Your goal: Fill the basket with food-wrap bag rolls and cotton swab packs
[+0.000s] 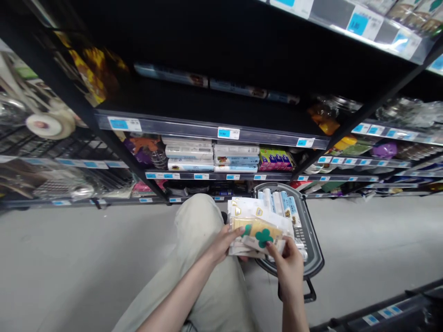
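Note:
Low in front of my bent knee, both hands hold flat white-and-yellow packets with a green clover print. My left hand [223, 242] grips the left side of a stack of packets [240, 251], thumb on top. Closed on the right end of the top packet [266, 230], my right hand [290, 263] presses its thumb near the clover. The top packet lies tilted across the others. Just beyond and to the right stands a grey shopping basket [314, 244] on the floor. Inside it are several blue-and-white rolls [285, 203], partly covered by the packets.
A black shelf unit rises ahead, with boxed rolls [190, 164] and purple-green boxes [275, 159] on a low shelf. Wrapped rolls [238, 87] lie on the shelf above. Kitchen utensils [50, 124] hang at left. Another shelf edge [384, 313] is at bottom right.

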{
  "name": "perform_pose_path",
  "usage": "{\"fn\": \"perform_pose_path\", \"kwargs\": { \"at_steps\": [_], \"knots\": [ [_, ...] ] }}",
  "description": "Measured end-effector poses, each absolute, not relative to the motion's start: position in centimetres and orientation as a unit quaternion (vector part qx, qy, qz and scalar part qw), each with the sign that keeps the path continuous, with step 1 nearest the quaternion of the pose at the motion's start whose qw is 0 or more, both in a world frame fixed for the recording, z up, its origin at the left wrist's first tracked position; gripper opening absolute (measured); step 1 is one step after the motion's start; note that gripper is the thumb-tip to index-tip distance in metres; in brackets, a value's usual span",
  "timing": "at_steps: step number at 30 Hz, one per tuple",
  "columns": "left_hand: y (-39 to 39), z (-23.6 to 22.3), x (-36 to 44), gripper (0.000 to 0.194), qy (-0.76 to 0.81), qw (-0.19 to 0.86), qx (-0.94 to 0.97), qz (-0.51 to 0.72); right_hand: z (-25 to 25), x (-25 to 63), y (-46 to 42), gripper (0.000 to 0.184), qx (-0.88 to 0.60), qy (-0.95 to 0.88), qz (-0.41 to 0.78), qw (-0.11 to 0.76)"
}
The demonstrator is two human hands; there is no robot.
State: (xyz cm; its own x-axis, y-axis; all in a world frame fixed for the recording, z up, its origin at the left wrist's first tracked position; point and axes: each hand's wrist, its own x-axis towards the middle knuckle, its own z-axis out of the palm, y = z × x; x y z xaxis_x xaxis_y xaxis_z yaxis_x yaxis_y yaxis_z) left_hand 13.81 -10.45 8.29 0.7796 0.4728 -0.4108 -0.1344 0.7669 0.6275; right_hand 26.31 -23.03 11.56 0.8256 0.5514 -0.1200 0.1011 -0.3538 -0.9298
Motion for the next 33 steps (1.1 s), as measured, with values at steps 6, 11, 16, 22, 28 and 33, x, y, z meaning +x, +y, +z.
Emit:
{"fn": "perform_pose_path", "kwargs": {
  "at_steps": [6, 11, 16, 22, 28, 33],
  "knots": [
    [-10.6, 8.1, 13.9, 0.057, 0.301, 0.89, 0.302, 0.163, 15.8, 23.9, -23.6, 0.031, -0.851, -0.205, -0.137, 0.464],
    [-10.7, 7.8, 14.4, 0.044, 0.304, 0.871, 0.329, 0.2, 14.5, 19.6, -21.1, 0.045, -0.795, -0.496, -0.277, 0.21],
    [-10.6, 8.2, 14.5, 0.031, 0.272, 0.86, 0.35, 0.253, 13.1, 17.9, -19.4, 0.047, -0.764, -0.572, -0.215, 0.209],
    [-10.5, 8.4, 14.4, 0.035, 0.264, 0.873, 0.34, 0.23, 14.1, 20.2, -19.8, 0.032, -0.778, -0.562, -0.047, 0.278],
    [-10.5, 7.7, 14.4, 0.037, 0.263, 0.879, 0.338, 0.209, 13.3, 23.8, -20.0, 0.065, -0.852, -0.397, 0.006, 0.341],
    [-10.6, 7.4, 14.4, 0.034, 0.267, 0.875, 0.344, 0.212, 13.0, 25.1, -19.9, 0.065, -0.843, -0.337, 0.139, 0.397]
  ]
}}
